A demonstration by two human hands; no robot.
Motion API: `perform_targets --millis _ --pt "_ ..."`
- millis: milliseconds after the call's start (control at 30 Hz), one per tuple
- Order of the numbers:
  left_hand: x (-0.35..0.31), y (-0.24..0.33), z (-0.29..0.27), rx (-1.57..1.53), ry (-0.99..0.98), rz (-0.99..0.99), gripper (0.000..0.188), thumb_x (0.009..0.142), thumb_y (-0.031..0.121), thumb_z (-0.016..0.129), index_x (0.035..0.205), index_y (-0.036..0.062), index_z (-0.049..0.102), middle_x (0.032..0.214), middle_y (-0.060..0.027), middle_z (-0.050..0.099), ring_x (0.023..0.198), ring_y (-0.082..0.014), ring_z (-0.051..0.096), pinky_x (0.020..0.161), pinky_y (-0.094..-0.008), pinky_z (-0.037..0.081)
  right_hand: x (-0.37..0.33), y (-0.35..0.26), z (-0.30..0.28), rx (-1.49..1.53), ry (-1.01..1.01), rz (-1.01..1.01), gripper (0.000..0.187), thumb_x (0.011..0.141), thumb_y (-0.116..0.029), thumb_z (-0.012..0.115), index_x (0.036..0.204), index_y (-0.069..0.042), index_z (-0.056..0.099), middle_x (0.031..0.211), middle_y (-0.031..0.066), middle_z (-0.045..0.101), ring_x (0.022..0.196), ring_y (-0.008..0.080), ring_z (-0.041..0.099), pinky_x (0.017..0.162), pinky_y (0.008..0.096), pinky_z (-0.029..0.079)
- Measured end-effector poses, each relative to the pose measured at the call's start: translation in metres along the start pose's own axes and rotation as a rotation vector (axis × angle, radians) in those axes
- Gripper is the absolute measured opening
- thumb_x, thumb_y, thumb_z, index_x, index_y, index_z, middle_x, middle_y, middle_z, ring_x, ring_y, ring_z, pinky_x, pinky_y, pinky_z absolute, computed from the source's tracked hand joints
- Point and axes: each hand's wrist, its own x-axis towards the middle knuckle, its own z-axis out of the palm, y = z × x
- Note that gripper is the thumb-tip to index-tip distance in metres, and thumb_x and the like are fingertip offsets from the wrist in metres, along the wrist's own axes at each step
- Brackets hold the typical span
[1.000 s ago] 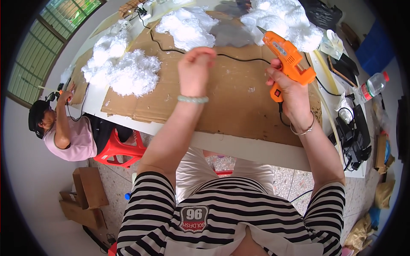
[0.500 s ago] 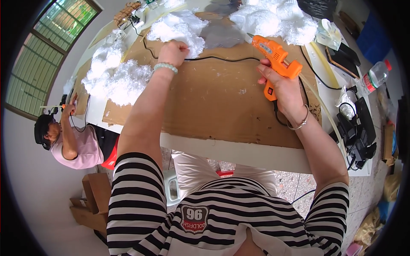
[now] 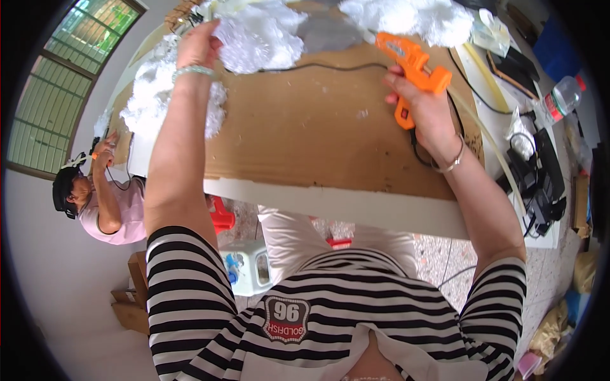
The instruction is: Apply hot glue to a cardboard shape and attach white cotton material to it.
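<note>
My right hand (image 3: 424, 114) grips the handle of an orange glue gun (image 3: 410, 65) above a brown cardboard sheet (image 3: 318, 127), nozzle pointing to the far left. Its black cord (image 3: 330, 65) trails across the cardboard. My left hand (image 3: 198, 44) is stretched to the far left end of the table and rests on a clump of white cotton stuffing (image 3: 260, 35), fingers curled into its edge. A bracelet sits on each wrist.
More white stuffing (image 3: 149, 105) lies at the left and another heap (image 3: 413, 16) at the back. A plastic bottle (image 3: 562, 98), black bags (image 3: 540, 174) and clutter sit at the right. Another person (image 3: 101, 197) sits low at the left beside a red stool (image 3: 221, 218).
My left arm has reached farther away and to the left, from mid-cardboard to the stuffing at the far end. The glue gun stays in my right hand over the cardboard.
</note>
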Motion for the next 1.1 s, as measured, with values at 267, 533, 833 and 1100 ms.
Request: perform_targets --millis 267,533,833,1100 --pt "-0.049 0.009 -0.004 0.336 -0.183 0.055 0.013 0.081 0.008 0.064 0.092 0.0014 0.064 0.081 -0.0017 0.063 0.065 -0.009 0.057 0.056 -0.0255 0.051 0.002 0.0 -0.001 -0.017 -0.028 -0.038 0.019 0.084 -0.005 0.057 0.101 0.003 0.055 0.095 0.009 0.06 0.088 0.0169 0.059 0.07 0.0269 0.049" --pt "-0.089 0.014 0.006 0.133 -0.165 -0.02 0.02 0.085 0.012 0.062 0.102 0.001 0.061 0.084 -0.0005 0.061 0.06 -0.0066 0.052 0.05 -0.0228 0.046 -0.002 -0.001 -0.002 -0.022 -0.014 -0.026 0.019 0.084 -0.003 0.057 0.102 0.003 0.056 0.096 0.009 0.06 0.088 0.0166 0.059 0.069 0.0266 0.049" --pt "-0.108 0.023 -0.008 0.258 -0.207 0.049 0.019 0.086 0.016 0.06 0.099 0.0015 0.064 0.084 -0.0004 0.063 0.065 -0.0046 0.054 0.051 -0.0186 0.043 -0.003 -0.001 -0.004 -0.019 -0.039 -0.009 0.019 0.083 -0.004 0.057 0.101 0.003 0.056 0.093 0.0085 0.06 0.076 0.0139 0.057 0.067 0.0259 0.048" --pt "-0.168 0.033 0.032 0.852 -0.506 0.315 0.021 0.087 0.018 0.058 0.097 -0.0004 0.065 0.068 -0.0035 0.062 0.06 -0.0079 0.055 0.055 -0.0229 0.045 0.001 0.0 -0.003 -0.015 -0.041 0.002 0.017 0.081 -0.008 0.062 0.096 -0.001 0.057 0.086 0.0048 0.061 0.066 0.0108 0.055 0.063 0.0231 0.046"
